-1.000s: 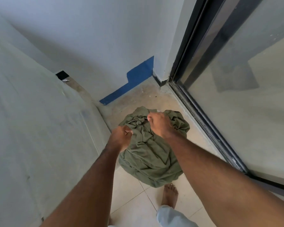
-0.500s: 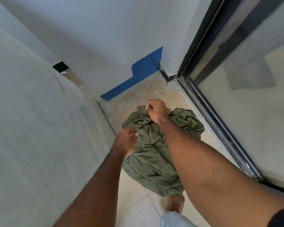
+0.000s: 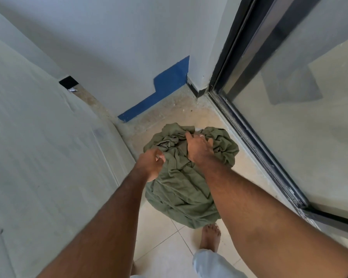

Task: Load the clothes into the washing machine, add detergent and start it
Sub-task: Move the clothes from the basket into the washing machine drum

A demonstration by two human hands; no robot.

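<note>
Olive cloth: one crumpled green bundle of clothes (image 3: 186, 177), sitting on the tiled floor (image 3: 165, 249) in the corner, between the pale panel on your left and the sliding glass door (image 3: 301, 109) on your right.
Left hand: your left hand (image 3: 150, 164) has its fingers curled, pinching a fold at the bundle's left edge, most likely to keep the bunch gathered for a lift.
Right hand: your right hand (image 3: 200, 146) lies spread across the top of the heap, fingers pressing into the folds, one ring showing; I'd say it's feeling for a grip.
Foot: one bare foot (image 3: 210, 236) planted just below the bundle.
Count: two hands, one bundle; how many garments, can't tell.
Washer: no machine in sight, so loading hasn't started.
</note>
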